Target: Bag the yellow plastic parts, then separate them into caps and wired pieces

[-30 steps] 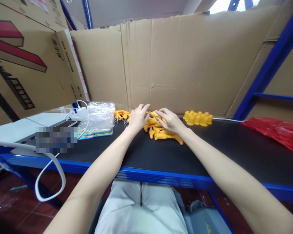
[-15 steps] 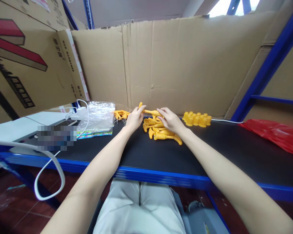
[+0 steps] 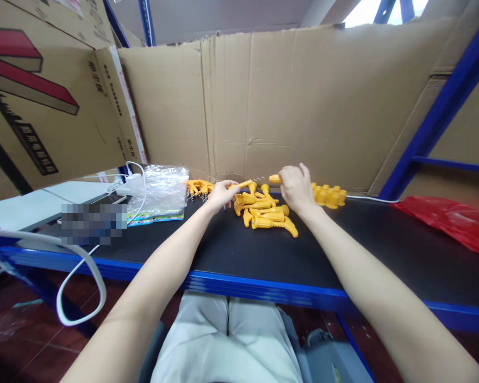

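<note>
My left hand (image 3: 222, 196) is closed on a slim yellow plastic piece (image 3: 245, 184), from whose right end a thin metal spiral (image 3: 258, 178) seems to stick out. To the right, my right hand (image 3: 297, 186) grips a yellow tube-like piece (image 3: 275, 179), its end showing past the fingers; the rest is hidden in the hand. A gap lies between the two held pieces. Below and between my hands is a pile of yellow curved-handled plastic pieces (image 3: 273, 222), some with hollow ends. Left of my left hand sits a bunch of yellow pieces with metal spirals (image 3: 199, 186).
Yellow knobbed parts (image 3: 331, 197) stand together beyond my right wrist. A red plastic bag (image 3: 447, 221) lies at the right. Clear plastic bags (image 3: 162, 191), a white charger with cable (image 3: 133, 183) and a blurred-out item are at left. Cardboard (image 3: 303, 106) walls the back.
My hands have moved apart: the right went right with the tube-like piece, the left slightly left and down. The metal spiral now shows between them, and more of the pile is uncovered.
</note>
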A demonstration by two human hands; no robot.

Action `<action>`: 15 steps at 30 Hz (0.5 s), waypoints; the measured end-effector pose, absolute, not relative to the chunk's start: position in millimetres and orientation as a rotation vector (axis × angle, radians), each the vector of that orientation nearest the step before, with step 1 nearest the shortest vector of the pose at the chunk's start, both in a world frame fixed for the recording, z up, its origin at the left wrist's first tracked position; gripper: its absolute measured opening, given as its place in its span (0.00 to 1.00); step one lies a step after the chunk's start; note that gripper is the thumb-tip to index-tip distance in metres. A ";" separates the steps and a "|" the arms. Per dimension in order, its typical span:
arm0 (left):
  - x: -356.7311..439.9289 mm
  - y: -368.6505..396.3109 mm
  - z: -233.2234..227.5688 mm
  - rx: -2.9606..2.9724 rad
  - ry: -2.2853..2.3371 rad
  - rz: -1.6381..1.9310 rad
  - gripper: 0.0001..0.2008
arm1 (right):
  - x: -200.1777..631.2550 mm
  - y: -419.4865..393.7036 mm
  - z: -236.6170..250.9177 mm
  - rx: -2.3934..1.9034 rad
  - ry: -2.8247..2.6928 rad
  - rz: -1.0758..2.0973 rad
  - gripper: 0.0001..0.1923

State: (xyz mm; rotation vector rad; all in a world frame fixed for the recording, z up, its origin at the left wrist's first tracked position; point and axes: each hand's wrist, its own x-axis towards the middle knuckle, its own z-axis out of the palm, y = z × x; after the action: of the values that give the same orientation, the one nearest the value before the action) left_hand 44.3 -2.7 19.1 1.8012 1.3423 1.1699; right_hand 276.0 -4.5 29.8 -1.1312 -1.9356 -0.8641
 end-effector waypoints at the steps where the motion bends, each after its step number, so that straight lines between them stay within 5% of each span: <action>1: 42.1 -0.6 18.5 1.762 1.351 1.204 0.13 | 284.6 -2.7 31.1 -1.184 -1.860 -0.839 0.11; 15: 30.1 14.8 11.3 1.555 1.386 1.434 0.16 | 426.0 21.1 -29.1 -1.901 -0.362 -0.131 0.15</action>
State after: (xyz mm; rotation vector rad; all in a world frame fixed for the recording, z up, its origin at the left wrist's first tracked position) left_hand 30.1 14.8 11.3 1.5549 1.3856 1.4338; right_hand 426.0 21.1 -29.1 -1.9012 -0.3618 -0.1311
